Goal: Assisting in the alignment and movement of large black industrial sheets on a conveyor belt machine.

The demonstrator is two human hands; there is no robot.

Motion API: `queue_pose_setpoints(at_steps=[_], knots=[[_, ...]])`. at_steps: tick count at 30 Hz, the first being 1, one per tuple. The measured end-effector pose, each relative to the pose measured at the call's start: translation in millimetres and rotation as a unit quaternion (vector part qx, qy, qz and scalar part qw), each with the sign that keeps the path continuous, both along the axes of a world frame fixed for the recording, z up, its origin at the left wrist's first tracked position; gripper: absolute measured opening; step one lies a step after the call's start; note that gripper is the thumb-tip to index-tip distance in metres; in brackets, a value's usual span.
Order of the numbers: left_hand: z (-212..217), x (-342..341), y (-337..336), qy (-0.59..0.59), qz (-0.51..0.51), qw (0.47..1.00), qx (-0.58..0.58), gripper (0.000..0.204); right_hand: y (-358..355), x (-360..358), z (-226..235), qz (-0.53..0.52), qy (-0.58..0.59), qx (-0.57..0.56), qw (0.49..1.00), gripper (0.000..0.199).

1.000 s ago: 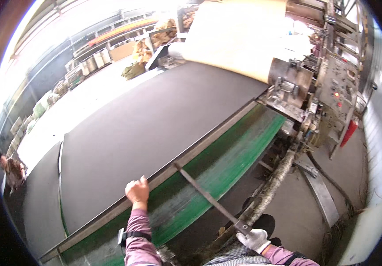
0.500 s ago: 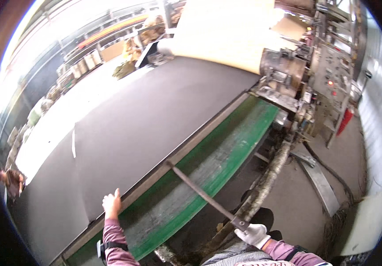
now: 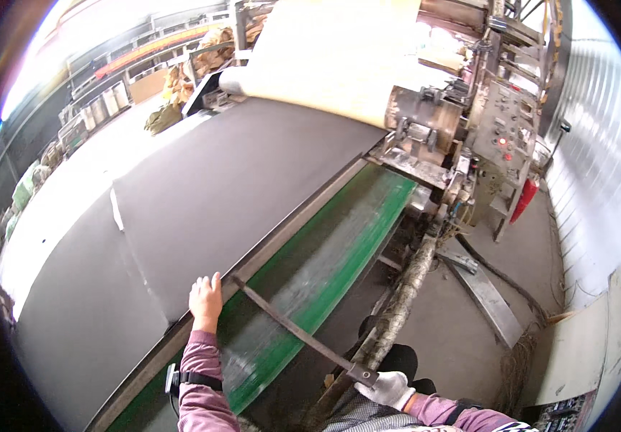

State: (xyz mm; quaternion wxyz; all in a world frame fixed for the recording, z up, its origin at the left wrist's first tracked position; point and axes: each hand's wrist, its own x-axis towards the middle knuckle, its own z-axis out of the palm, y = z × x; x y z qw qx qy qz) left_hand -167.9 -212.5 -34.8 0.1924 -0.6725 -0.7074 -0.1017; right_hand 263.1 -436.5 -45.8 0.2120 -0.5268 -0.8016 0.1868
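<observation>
My bare left hand [image 3: 205,301] rests on the near edge of a wide dark grey sheet [image 3: 202,194], its fingers stretched out over the edge. A seam crosses the sheet close to that hand, with a small white strip [image 3: 117,210] at its far end. In a white glove, my right hand [image 3: 388,391] is closed round the block-shaped end of a metal bar [image 3: 292,329]. The bar slants across a green belt [image 3: 368,230], and its far end meets the metal rail [image 3: 303,210] along the sheet, just right of my left hand.
At the far end a big roller carries a pale yellow sheet [image 3: 325,57]. Machinery and a control panel [image 3: 505,126] with red lights stand at the right. A dirty pipe [image 3: 404,288] runs beside the belt. A metal channel [image 3: 487,299] and cables lie on the floor.
The view has turned to the right. My left hand and the sheet's seam have moved along the rail toward the roller, closer to the bar. My right hand keeps its grip on the bar.
</observation>
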Motion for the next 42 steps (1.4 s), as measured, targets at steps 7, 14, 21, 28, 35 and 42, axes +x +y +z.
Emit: queue_pose_setpoints(at_steps=[7, 14, 21, 28, 35, 42], knots=[[54.6, -105.7, -102.0, -0.125, 0.282, 0.938, 0.156, 0.060, -0.7, -5.7, -19.5, -0.028, -0.008, 0.035, 0.999, 0.021], [33.8, -186.5, -164.8, -0.190, 0.468, 0.860, -0.071, 0.068, 1.6, -3.8, -29.0, -0.029, 0.022, 0.025, 0.999, 0.022], [34.0, -164.7, -117.1, -0.175, 0.362, 0.912, -0.080, 0.060, 0.7, -6.8, -13.7, -0.036, -0.031, -0.018, 0.999, 0.018], [28.0, -80.8, -24.2, -0.469, 0.135, 0.869, -0.081, 0.050, 0.9, -5.3, -8.4, -0.023, 0.003, 0.000, 1.000, 0.015], [18.4, -168.6, -115.4, -0.174, 0.263, 0.944, 0.099, 0.041, 1.6, -1.2, -5.7, -0.007, 0.022, 0.011, 1.000, 0.016], [-14.3, -269.2, -252.4, -0.077, 0.389, 0.918, 0.005, 0.035, 2.6, 2.1, -4.0, 0.020, 0.017, 0.002, 1.000, 0.018]])
